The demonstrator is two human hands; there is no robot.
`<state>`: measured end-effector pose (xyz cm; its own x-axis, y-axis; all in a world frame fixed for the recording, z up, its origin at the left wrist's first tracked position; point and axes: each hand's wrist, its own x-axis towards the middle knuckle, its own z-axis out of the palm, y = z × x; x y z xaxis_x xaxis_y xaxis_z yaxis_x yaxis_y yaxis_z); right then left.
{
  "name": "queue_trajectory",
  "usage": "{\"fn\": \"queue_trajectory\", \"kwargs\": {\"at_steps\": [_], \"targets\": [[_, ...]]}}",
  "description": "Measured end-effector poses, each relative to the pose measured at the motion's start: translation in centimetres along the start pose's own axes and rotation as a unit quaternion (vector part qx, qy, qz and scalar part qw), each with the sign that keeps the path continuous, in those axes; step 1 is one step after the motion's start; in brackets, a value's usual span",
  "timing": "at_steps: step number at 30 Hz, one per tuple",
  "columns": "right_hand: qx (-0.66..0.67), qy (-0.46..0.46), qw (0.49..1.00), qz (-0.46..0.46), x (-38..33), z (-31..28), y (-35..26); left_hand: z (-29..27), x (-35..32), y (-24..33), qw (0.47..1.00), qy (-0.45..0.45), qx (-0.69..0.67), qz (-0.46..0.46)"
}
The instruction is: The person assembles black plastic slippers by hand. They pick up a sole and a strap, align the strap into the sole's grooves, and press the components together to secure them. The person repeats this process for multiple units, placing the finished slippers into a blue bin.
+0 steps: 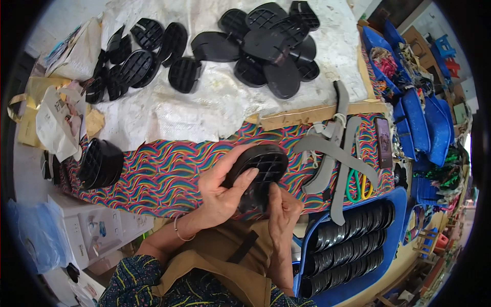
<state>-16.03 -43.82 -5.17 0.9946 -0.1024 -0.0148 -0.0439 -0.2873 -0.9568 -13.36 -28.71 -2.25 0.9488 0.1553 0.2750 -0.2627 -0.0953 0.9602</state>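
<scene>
In front of my body I hold a black moulded sole piece (267, 165), its ribbed grid underside facing up. My left hand (223, 185) wraps round its left side, with the thumb pressed on the grid. At the lower right edge of the piece, my right hand (284, 209) is closed, thumb and fingers pinching there. Whether those fingers hold anything besides the piece is hidden. To the left on the patterned cloth (169, 176) stands a stack of similar black pieces (102, 163).
Black sole pieces (284, 77) lie piled on a white sheet (215, 110) at the far side. Grey curved strips (332, 151), scissors with green and yellow handles (354, 187) and a phone (383, 143) lie right. A blue crate (400, 215) holds rows of black pieces at near right.
</scene>
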Motion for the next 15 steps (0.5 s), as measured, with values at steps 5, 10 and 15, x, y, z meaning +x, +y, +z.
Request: {"fn": "queue_trajectory", "kwargs": {"at_steps": [5,10,15], "targets": [[-0.052,0.031,0.985,-0.163,2.2,-1.6,-1.7,-1.9,2.6,1.3,0.975,-0.156,0.124,0.101],[-0.146,-0.007,0.948,-0.284,3.5,-2.4,-2.0,-1.5,3.0,1.4,0.894,-0.288,0.310,0.150],[-0.152,-0.017,0.948,-0.281,2.2,-3.4,-0.5,-1.3,4.5,3.1,0.866,-0.387,0.316,0.033]]}}
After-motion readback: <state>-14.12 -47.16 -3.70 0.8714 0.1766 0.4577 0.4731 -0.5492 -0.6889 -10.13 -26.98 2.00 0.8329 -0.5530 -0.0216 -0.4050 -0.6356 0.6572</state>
